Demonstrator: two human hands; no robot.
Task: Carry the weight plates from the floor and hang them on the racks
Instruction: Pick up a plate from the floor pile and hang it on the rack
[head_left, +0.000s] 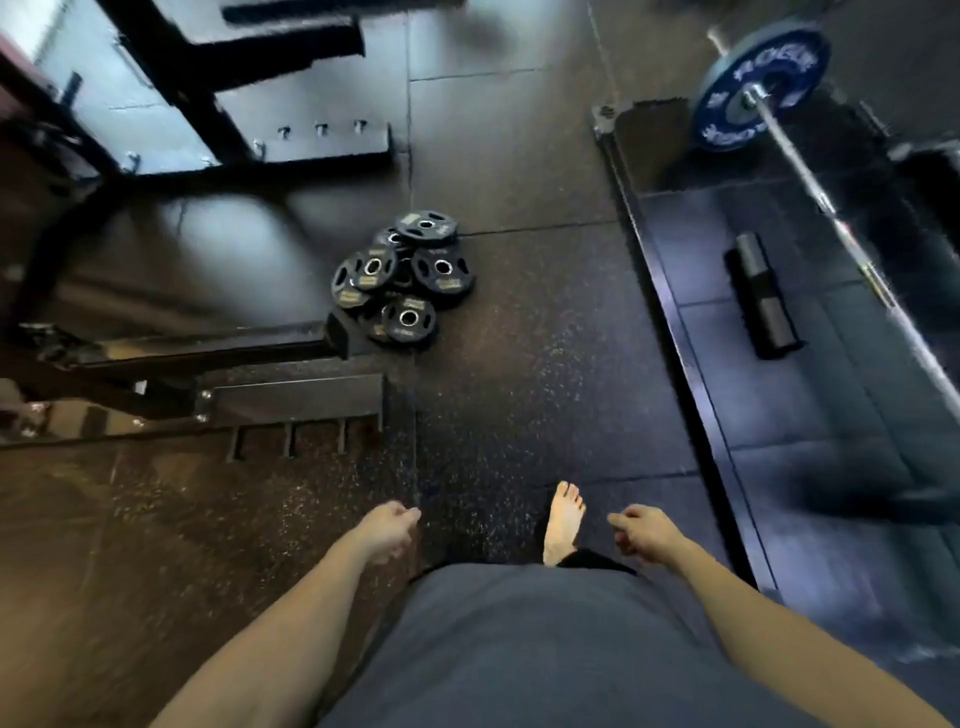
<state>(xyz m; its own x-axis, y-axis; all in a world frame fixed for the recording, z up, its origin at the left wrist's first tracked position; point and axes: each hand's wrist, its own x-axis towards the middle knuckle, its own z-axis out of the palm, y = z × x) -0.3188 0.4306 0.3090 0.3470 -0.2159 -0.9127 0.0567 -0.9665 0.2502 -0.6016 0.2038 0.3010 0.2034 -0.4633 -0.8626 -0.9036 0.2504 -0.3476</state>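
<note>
- Your left hand (390, 530) and right hand (643, 531) hang loosely curled, holding nothing.
- The weight plates (404, 275) lie heaped on the floor (519, 364) ahead, well apart from both hands, touching the black rack foot (208, 345).
- Step close, squat, grip one plate through its cut-outs; judged safest with a bare foot (563, 522) nearby.
- Speckled rubber matting; barbell (810, 171) with blue plate (759, 83) to the right.

Blue plate (759, 83) on silver barbell (852, 244), upper right. Black foam roller (762, 296) on platform. Bare foot (563, 522) on speckled rubber floor (519, 364).
</note>
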